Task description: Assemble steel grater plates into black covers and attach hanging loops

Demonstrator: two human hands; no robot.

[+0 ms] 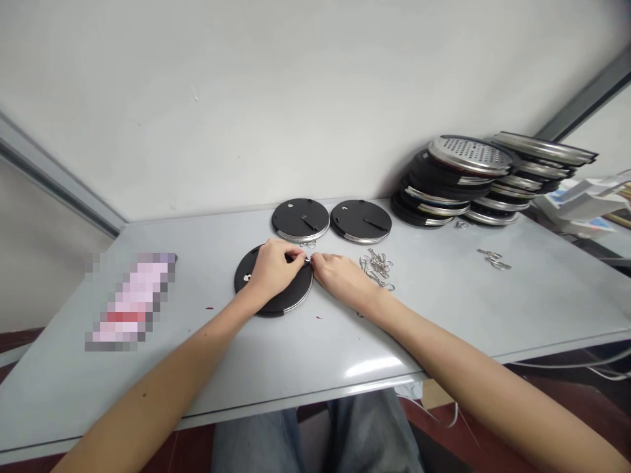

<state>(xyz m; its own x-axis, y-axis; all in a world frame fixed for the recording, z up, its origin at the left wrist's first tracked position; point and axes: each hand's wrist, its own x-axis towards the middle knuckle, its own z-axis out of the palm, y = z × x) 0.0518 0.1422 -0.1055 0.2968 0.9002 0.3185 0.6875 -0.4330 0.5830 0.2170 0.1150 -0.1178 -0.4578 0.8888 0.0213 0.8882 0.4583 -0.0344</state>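
A round black case (296, 299) with a silvery rim lies flat on the grey table, directly in front of me. Over its upper part rests my left hand (273, 269), thumb and forefinger pinching a small black tab at the case's right edge. My right hand (342, 279) meets it there, its fingers closed on a small metal clip whose shiny tip shows between the two hands; most of it is hidden. To the right of this hand lies a loose pile of wire-like metal clips (378, 264).
Two similar black cases, a left one (296, 220) and a right one (362, 220), lie by the wall. Tall stacks of round cases (444, 190) stand at the back right. More clips (494, 258) lie on the right. A pixelated pink object (133, 299) is at left.
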